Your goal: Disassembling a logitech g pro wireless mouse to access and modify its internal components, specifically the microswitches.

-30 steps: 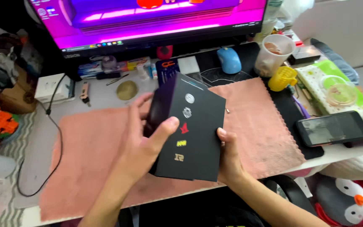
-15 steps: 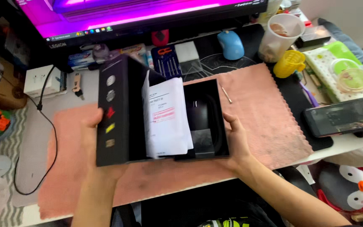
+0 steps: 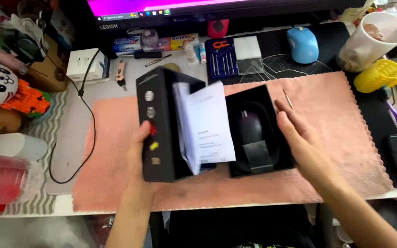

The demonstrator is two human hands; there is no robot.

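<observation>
Left hand [image 3: 144,146] grips the black lid [image 3: 159,124] at frame centre; right hand [image 3: 299,138], open, rests against the box tray [image 3: 281,151] holding a black mouse [image 3: 248,126].

A pale desk [image 3: 65,156] under bright, even light — a monitor [image 3: 207,9] glowing magenta at its back, perhaps dark floor below, poorly seen
</observation>
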